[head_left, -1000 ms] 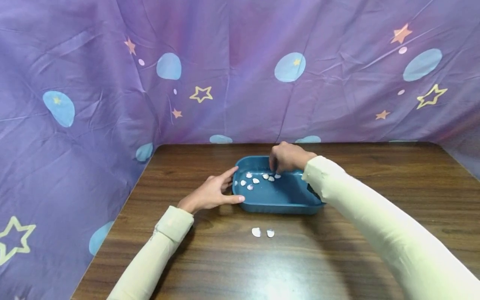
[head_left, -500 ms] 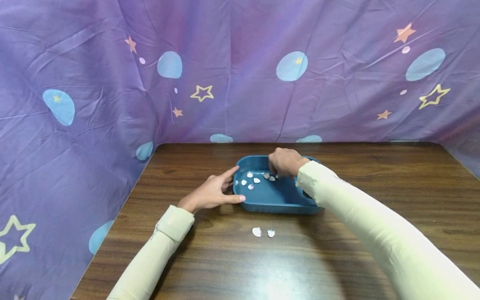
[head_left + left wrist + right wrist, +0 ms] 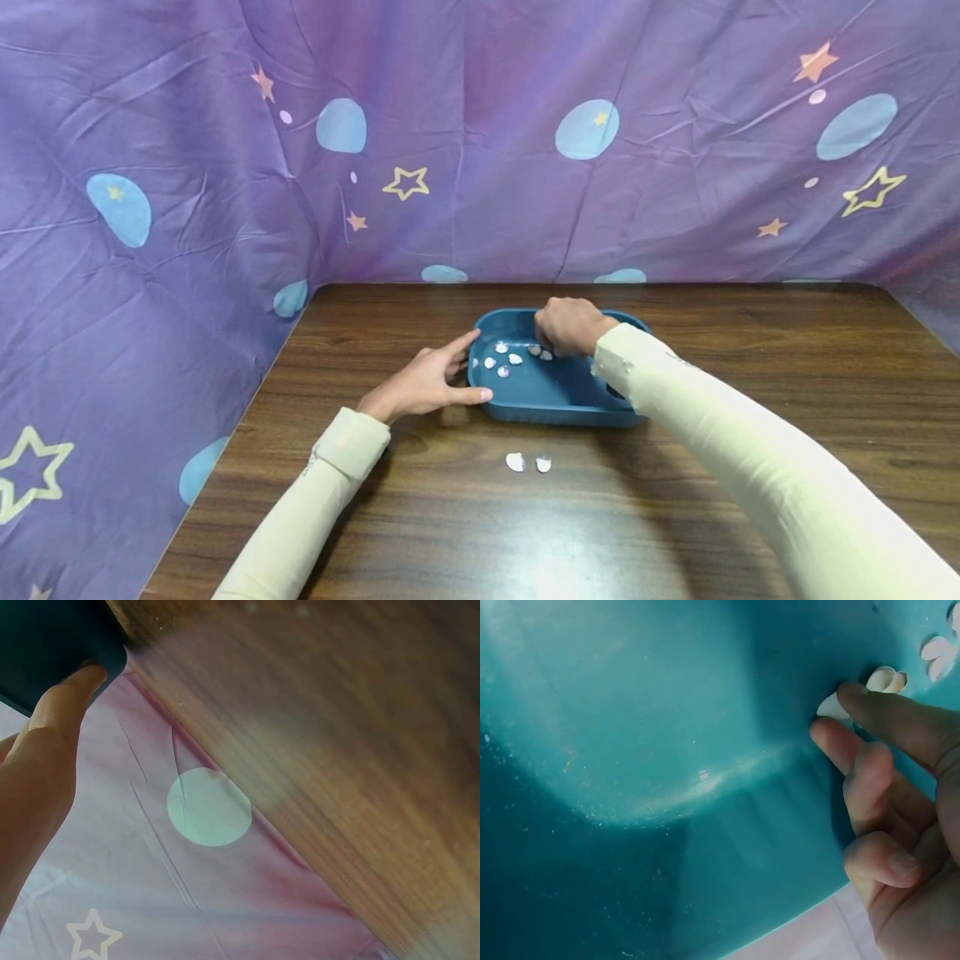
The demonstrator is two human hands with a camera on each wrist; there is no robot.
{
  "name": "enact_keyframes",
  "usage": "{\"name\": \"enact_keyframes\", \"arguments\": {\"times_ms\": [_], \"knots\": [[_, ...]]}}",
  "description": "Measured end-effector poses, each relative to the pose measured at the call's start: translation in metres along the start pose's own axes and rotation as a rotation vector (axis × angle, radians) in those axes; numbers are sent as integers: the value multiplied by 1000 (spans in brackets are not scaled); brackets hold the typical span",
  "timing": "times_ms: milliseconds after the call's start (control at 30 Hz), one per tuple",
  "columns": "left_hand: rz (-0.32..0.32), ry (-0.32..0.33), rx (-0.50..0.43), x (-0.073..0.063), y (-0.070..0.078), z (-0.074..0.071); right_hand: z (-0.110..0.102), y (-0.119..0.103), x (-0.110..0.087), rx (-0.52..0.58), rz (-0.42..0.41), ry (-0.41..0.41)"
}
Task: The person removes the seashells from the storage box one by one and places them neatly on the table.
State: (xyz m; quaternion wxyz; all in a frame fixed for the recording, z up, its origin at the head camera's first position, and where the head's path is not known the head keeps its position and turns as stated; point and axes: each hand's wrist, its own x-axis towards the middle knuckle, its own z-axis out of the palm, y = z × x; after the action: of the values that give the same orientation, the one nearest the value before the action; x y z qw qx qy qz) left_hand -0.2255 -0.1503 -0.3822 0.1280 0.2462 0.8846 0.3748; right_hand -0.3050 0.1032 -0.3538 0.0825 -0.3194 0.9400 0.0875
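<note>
Moved lower in the blue tray point(image 3: 555, 414) since a second ago with the right hand point(image 3: 567, 326), now pinching a white shell point(image 3: 829, 708) between thumb and forefinger near the far wall. Probably light, hard and brittle: best taken by the edges. Steadying the tray's left end with a spread left hand point(image 3: 422, 384); inside, several more shells point(image 3: 515, 359); on the table point(image 3: 420, 517), two loose shells point(image 3: 515, 462).

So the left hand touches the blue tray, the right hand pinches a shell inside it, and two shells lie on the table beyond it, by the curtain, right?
Not quite: the head view shows those two shells on the near side of the blue tray, away from the curtain. The rest stands.
</note>
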Motion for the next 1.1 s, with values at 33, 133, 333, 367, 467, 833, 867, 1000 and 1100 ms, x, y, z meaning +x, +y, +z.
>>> {"name": "enact_keyframes", "arguments": {"times_ms": [33,133,333,367,467,833,867,1000,1100], "knots": [[0,0,0,0,0,0,-1,0,-1,4,2,-12],[-4,-2,-2,0,1,0,-3,1,-2,21,0,-34],[2,-2,0,-1,2,-2,-4,3,-4,63,-5,-33],[1,-3,-2,-1,2,-2,-4,4,-5,67,-7,-33],[-3,-6,-5,-2,3,-2,-5,4,-6,73,2,-38],[-3,-7,1,0,1,-1,-9,10,-13,68,17,-23],[-4,-5,6,0,1,-1,-10,10,-13,76,24,-30],[-8,-10,2,0,1,-1,-8,10,-13,132,52,-67],[-12,-16,-13,-1,2,0,-5,10,-13,154,56,-76]]}}
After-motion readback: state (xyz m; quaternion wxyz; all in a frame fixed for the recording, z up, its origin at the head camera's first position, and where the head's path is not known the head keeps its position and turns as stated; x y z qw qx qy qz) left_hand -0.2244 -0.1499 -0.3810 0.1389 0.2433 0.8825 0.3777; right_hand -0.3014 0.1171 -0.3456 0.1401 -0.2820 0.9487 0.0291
